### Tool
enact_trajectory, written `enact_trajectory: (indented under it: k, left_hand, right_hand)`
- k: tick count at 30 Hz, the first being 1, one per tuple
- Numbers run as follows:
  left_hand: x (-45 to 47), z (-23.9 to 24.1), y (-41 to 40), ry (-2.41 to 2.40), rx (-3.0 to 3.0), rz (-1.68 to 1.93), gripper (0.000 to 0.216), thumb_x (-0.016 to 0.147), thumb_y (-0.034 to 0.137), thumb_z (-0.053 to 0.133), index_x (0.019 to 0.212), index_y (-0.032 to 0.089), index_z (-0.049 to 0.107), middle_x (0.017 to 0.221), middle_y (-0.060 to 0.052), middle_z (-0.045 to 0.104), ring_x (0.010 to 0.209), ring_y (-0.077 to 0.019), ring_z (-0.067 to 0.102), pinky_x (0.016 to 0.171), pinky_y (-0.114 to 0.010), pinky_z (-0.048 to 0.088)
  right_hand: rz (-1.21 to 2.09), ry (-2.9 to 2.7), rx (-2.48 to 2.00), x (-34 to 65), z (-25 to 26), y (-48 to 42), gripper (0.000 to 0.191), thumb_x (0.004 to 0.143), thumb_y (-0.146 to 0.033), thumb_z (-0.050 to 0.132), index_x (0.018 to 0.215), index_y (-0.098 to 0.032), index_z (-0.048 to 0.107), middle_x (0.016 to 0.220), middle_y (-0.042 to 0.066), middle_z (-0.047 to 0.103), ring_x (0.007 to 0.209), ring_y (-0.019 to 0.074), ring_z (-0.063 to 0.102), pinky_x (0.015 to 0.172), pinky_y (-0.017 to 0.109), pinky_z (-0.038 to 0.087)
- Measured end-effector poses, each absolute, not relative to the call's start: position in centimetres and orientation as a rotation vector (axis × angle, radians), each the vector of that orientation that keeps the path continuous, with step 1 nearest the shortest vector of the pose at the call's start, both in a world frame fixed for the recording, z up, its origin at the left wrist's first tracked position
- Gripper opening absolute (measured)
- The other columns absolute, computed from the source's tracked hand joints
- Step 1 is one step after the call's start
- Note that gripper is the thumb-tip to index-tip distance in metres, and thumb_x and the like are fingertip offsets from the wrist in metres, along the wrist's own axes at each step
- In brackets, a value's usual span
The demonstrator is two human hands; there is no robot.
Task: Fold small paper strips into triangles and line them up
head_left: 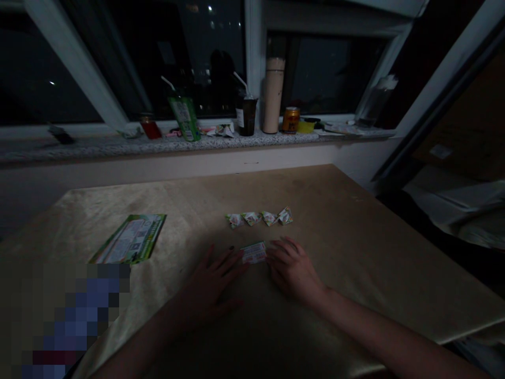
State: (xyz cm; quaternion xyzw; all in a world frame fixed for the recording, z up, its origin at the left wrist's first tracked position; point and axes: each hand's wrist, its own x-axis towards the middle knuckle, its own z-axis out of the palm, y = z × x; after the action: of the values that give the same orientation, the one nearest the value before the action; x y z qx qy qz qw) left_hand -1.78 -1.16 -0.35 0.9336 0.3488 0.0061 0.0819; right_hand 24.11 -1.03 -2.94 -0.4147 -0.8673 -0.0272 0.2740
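Observation:
A small printed paper slip (253,253), white with green and red, lies flat on the table between my two hands. My left hand (215,281) rests palm down with its fingers spread, its fingertips at the slip's left edge. At the slip's right edge are the slightly bent fingers of my right hand (292,267), also lying on the table. Neither hand is wrapped around anything. Just beyond the slip, several small folded paper pieces (252,218) stand in a row. A small dark spot (231,247) shows near my left fingertips.
A larger green-and-white printed sheet (132,239) lies on the cloth-covered table (189,200) at left. Along the windowsill (130,150) stand a green carton (183,118), a dark drink cup (246,117), a beige flask (273,95) and an orange can (291,120). The room is dim.

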Motion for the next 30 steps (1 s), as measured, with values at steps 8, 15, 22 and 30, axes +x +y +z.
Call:
enact_trajectory:
  k: [8, 15, 22, 30]
  left_hand:
    - [-1.82, -0.36, -1.13, 1.054, 2.794, -0.003, 0.062, 0.093, 0.057, 0.037, 0.147, 0.032, 0.019, 0.154, -0.004, 0.019, 0.138, -0.0320, 0.020, 0.108, -0.061, 0.003]
    - [-1.97, -0.51, -1.29, 1.046, 2.800, 0.038, 0.063, 0.092, 0.055, 0.041, 0.147, 0.030, 0.020, 0.153, -0.005, 0.019, 0.138, -0.0311, 0.021, 0.109, -0.059, 0.002]
    - [-2.16, -0.58, -1.31, 1.031, 2.805, 0.049, 0.061, 0.093, 0.052, 0.041, 0.146, 0.028, 0.022, 0.153, -0.006, 0.019, 0.138, -0.0315, 0.022, 0.109, -0.059, 0.004]
    - [-1.58, -0.55, -1.45, 0.897, 2.812, 0.118, 0.069, 0.093, 0.046, 0.044, 0.148, 0.019, 0.013, 0.151, -0.009, 0.027, 0.137, -0.0230, 0.026, 0.113, -0.043, 0.016]
  right_hand:
    - [-0.017, -2.333, -1.092, 23.91, -2.83, -1.13, 0.020, 0.084, -0.013, 0.051, 0.093, -0.019, 0.068, 0.093, 0.004, 0.072, 0.108, 0.0228, 0.059, 0.105, 0.049, 0.032]
    - [0.092, -2.294, -1.068, 24.11, -2.60, -1.09, 0.022, 0.085, -0.013, 0.048, 0.093, -0.018, 0.068, 0.092, 0.004, 0.073, 0.105, 0.0207, 0.062, 0.105, 0.046, 0.034]
    - [0.007, -2.328, -1.046, 24.12, -2.97, -1.03, 0.021, 0.085, -0.012, 0.049, 0.094, -0.017, 0.068, 0.090, 0.005, 0.072, 0.101, 0.0196, 0.063, 0.102, 0.044, 0.041]
    - [-0.127, -2.386, -0.921, 23.42, -3.30, -1.01, 0.026, 0.088, -0.015, 0.046, 0.105, -0.009, 0.065, 0.113, 0.015, 0.066, 0.107, 0.0225, 0.060, 0.098, 0.039, 0.048]
